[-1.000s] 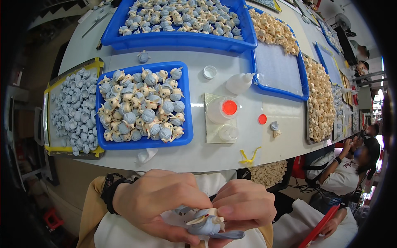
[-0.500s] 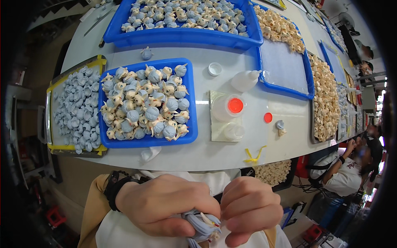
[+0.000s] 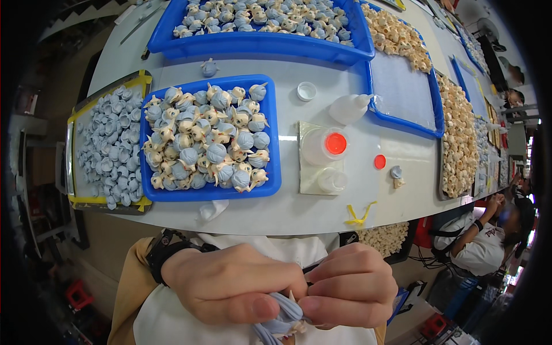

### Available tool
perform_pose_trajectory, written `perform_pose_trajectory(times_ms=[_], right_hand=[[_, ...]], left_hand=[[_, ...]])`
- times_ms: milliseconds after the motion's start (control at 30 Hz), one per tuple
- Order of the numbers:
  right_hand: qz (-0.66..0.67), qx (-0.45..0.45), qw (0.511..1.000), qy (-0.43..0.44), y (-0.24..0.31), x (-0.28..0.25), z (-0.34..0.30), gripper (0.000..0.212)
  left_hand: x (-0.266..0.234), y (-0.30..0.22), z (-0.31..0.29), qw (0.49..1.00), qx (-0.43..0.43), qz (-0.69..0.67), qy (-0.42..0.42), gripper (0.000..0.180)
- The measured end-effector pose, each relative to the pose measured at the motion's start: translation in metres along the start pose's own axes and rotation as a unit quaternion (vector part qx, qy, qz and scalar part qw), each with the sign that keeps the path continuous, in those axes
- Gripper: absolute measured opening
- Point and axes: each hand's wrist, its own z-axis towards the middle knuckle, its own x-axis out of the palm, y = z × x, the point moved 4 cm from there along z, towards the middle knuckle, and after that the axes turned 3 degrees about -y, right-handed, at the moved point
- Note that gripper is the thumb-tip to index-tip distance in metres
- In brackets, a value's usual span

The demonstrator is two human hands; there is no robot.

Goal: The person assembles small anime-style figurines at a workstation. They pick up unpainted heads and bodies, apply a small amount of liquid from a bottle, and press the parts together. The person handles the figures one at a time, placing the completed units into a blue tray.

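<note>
Close to my body, a small doll head with ridged light-blue hair and a cream pointed ear (image 3: 285,313) sits between my two hands. My left hand (image 3: 233,282) is closed around its left side, thumb laid along the blue hair. From the other side my right hand (image 3: 352,287) pinches the edge of the same doll head between thumb and curled fingers. The hands nearly touch, and much of the head is hidden under them. Beyond them, a blue tray (image 3: 275,172) holds many similar blue-and-cream heads.
Left of it, a yellow-taped tray (image 3: 73,155) carries blue hair shells. A large blue bin (image 3: 259,46) stands behind. A red-lidded jar (image 3: 316,146), a squeeze bottle (image 3: 348,109) and a yellow ribbon (image 3: 361,214) lie to the right, before trays of cream parts (image 3: 457,138). A co-worker (image 3: 483,241) sits far right.
My right hand has come in against the doll head, its thumb now pressed to the edge. The view has shifted slightly, so the table things appear a little further right.
</note>
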Motion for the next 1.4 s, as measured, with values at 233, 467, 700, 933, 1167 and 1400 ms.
perform_pose_trajectory(times_ms=[233,467,700,933,1167,1400], right_hand=[[-0.024,0.021,0.999,0.001,0.004,0.0,-0.004,0.017],[0.055,0.055,0.996,-0.041,0.002,0.007,-0.006,0.016],[0.107,0.049,0.987,-0.11,-0.001,0.016,-0.008,0.014],[0.185,0.096,0.978,-0.003,-0.005,0.011,-0.004,0.008],[0.187,0.106,0.977,-0.002,-0.004,0.013,-0.007,0.011],[0.199,0.078,0.976,-0.039,-0.007,0.01,0.0,0.012]], left_hand=[[0.002,0.003,-0.002,1.0,-0.004,-0.016,0.024,0.052],[0.001,0.005,-0.002,0.998,0.026,-0.026,0.045,0.051],[0.001,0.004,0.002,0.997,0.039,-0.036,0.064,0.048],[0.001,0.008,-0.002,0.993,0.059,-0.047,0.089,0.044],[0.001,0.01,-0.004,0.991,0.046,-0.066,0.109,0.042],[-0.001,0.009,-0.005,0.99,0.082,0.004,0.113,0.043]])
